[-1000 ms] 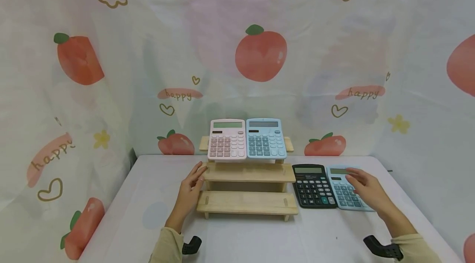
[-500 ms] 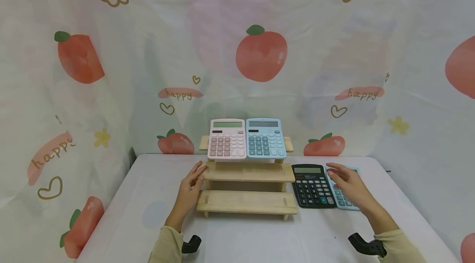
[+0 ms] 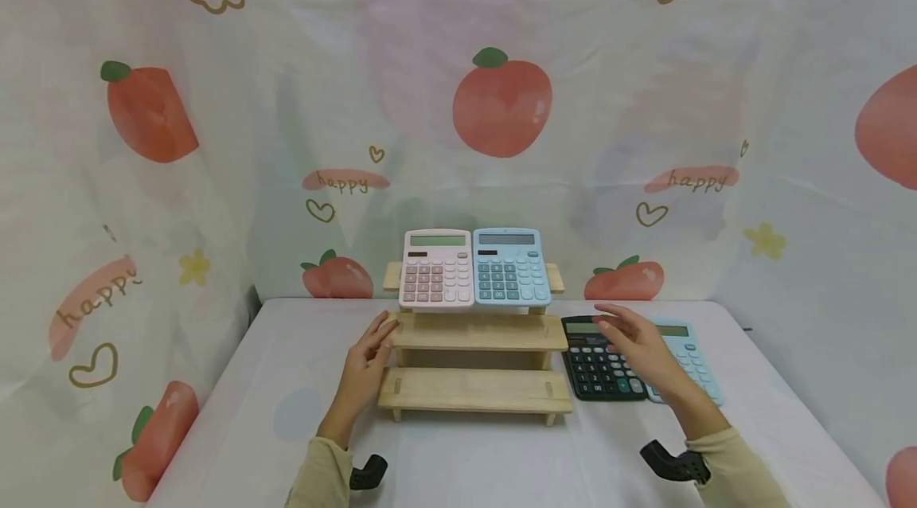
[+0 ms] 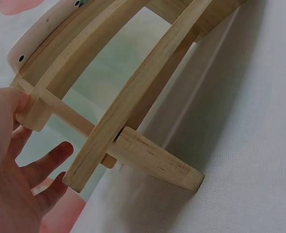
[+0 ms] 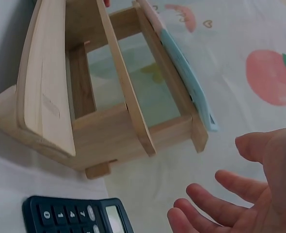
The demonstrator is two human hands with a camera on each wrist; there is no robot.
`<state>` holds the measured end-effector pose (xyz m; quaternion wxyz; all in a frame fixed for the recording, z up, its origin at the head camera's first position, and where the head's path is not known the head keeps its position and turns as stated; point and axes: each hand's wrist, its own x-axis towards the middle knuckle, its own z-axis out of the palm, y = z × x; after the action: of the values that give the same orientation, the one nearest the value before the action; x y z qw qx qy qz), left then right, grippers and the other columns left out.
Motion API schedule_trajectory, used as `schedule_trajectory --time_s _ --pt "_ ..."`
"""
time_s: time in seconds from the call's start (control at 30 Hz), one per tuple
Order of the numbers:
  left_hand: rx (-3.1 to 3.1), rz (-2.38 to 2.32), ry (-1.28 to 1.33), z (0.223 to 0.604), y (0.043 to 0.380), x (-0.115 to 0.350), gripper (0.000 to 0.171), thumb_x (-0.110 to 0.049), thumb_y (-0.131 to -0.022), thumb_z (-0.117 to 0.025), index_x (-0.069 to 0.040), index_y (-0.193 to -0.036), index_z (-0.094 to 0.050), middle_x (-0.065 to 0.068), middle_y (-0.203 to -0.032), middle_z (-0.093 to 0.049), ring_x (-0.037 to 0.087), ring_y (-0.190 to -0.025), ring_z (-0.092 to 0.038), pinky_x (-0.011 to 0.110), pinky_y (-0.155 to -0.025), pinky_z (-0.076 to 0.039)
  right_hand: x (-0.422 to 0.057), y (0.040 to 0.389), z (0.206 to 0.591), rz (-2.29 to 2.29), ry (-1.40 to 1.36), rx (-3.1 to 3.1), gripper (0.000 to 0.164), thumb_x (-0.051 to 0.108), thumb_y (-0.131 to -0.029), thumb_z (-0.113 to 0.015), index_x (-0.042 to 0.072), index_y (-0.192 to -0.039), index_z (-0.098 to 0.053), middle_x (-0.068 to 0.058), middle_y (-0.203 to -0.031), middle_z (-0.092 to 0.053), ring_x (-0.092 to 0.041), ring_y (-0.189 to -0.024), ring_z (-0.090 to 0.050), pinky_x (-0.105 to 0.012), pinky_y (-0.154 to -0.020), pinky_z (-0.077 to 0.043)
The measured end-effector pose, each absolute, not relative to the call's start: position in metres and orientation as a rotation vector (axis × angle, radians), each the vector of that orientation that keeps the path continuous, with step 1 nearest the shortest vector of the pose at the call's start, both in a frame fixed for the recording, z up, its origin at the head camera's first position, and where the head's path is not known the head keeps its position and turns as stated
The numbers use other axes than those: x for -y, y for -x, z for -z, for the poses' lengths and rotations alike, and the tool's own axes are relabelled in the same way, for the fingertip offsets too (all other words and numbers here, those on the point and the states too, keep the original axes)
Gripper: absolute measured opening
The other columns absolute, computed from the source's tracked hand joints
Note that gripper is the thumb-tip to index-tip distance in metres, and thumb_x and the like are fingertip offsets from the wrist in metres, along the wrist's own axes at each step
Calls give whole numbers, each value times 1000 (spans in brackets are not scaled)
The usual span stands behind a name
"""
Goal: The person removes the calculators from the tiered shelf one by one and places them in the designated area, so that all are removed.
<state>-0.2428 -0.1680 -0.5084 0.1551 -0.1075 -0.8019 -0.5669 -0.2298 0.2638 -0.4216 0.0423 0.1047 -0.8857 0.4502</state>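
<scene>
A three-tier wooden stand [image 3: 476,390] carries a pink calculator [image 3: 437,269] and a light blue calculator [image 3: 510,267] side by side on its top tier. With thumb and fingers at the left end of the middle board [image 4: 39,114], my left hand [image 3: 364,377] holds the stand; its lower fingers spread loosely past the wood. My right hand [image 3: 645,357] hovers over a black calculator [image 3: 598,377], partly covering it in the head view. Its fingers are loosely bent and nothing is in them. A second light blue calculator [image 3: 698,361] lies just right of the black one, partly behind the hand.
The lower two boards of the stand bear nothing. A white-covered table [image 3: 473,468] lies beneath everything. Behind and at both sides hangs a printed cloth [image 3: 415,94] with peaches and lettering. Each wrist has a black camera mount [image 3: 673,462].
My right hand has moved left from the light blue calculator on the table to above the black one. My left hand stays at the stand, and the calculators keep their places.
</scene>
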Motion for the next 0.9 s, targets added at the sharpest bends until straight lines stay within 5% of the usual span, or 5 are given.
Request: schedule_trajectory --time_s 0.13,0.33,0.5,0.9 --pt "2300 1620 305 507 242 168 37 -16 -106 -53 -7 -141 -60 11 -160 -43 33 -147 -43 24 -93 -49 -254 233 420 -1415 -349 2685 49 23 -109 -47 -1 -151 -40 -32 -142 -55 -49 -129 -55 -41 -91 -58" --pt "2286 1617 321 509 242 169 36 -15 -105 -53 -6 -140 -61 12 -160 -43 33 -145 -44 23 -92 -50 -242 238 420 -1500 -400 2635 48 22 -109 -47 0 -152 -40 -30 -141 -56 -43 -123 -59 -25 -86 -56" --pt "2282 1631 329 511 243 169 37 -16 -106 -53 -6 -140 -61 12 -160 -42 34 -146 -44 24 -93 -50 -232 245 421 -1542 -421 2613 48 20 -108 -48 0 -152 -39 -30 -139 -58 -35 -118 -62 -26 -84 -56" --pt "2282 1635 325 508 243 169 37 -17 -106 -53 -7 -141 -60 11 -160 -42 33 -147 -42 23 -93 -50 -211 260 421 -1732 -429 2568 60 20 -108 -48 6 -160 -22 -36 -144 -51 -45 -120 -64 -28 -84 -59"
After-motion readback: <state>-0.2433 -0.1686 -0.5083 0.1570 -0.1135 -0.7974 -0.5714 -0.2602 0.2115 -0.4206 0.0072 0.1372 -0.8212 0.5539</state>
